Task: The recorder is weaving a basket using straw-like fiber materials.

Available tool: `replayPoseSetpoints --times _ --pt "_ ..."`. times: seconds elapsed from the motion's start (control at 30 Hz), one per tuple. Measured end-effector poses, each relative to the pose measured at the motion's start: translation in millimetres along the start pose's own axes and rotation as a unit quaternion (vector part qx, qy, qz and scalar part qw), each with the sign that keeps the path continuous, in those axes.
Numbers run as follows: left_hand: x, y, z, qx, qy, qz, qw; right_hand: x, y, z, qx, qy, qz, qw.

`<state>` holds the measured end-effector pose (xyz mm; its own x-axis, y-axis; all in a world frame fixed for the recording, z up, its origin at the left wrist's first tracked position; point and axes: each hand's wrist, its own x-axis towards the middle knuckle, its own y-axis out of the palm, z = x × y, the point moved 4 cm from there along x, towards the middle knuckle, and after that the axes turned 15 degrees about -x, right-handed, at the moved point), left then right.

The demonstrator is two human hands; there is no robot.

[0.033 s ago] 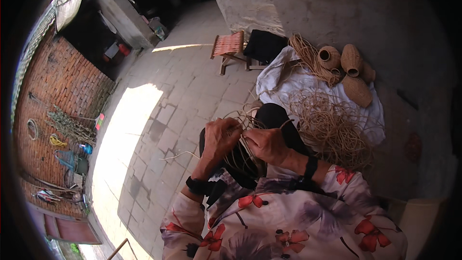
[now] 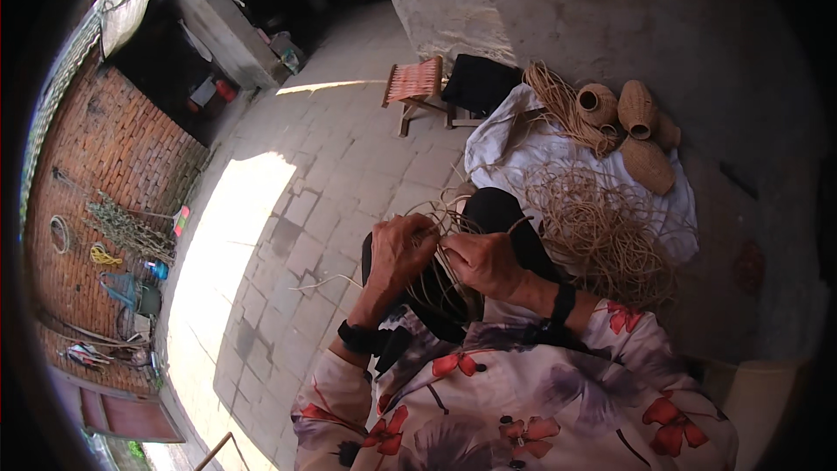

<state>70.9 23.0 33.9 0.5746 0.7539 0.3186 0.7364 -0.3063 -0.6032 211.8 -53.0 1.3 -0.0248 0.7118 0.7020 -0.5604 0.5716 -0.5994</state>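
Thin tan wicker strands [image 2: 443, 277] fan out over my lap between my two knees, with loose ends sticking out on several sides. My left hand [image 2: 403, 249] is closed, thumb and fingertips pinching strands at the middle of the bunch. Close beside it, almost touching, my right hand [image 2: 484, 260] is closed on the strands too, its knuckles turned up. One long strand [image 2: 330, 281] trails off to the left past my left wrist. The spot where the fingertips meet is partly hidden by the hands.
To the right, a white cloth [image 2: 497, 141] carries a tangled heap of strands [image 2: 602, 227], a neater bundle [image 2: 558, 100] and several woven vase-shaped baskets [image 2: 648, 166]. A folding stool [image 2: 414, 80] and a black-topped seat [image 2: 479, 83] stand ahead. A brick wall [image 2: 113, 135] rises at far left.
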Motion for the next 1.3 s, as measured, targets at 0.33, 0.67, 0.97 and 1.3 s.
replayPoseSetpoints --times 0.33,0.67,0.97,1.3 --pt "-1.5 23.8 -16.3 0.178 -0.001 -0.037 0.983 -5.7 8.3 -10.8 0.049 0.095 0.033 0.994" --pt "17.3 -30.9 6.5 -0.212 -0.054 0.097 0.971 -3.7 4.4 -7.8 0.025 0.079 -0.002 0.997" --pt "11.6 -19.0 21.2 -0.317 -0.112 0.119 0.934 1.9 15.4 -3.3 0.009 0.066 -0.025 0.997" --pt "9.5 -16.9 25.4 -0.327 -0.073 0.106 0.936 2.6 0.7 -0.7 0.021 0.089 0.032 0.995"
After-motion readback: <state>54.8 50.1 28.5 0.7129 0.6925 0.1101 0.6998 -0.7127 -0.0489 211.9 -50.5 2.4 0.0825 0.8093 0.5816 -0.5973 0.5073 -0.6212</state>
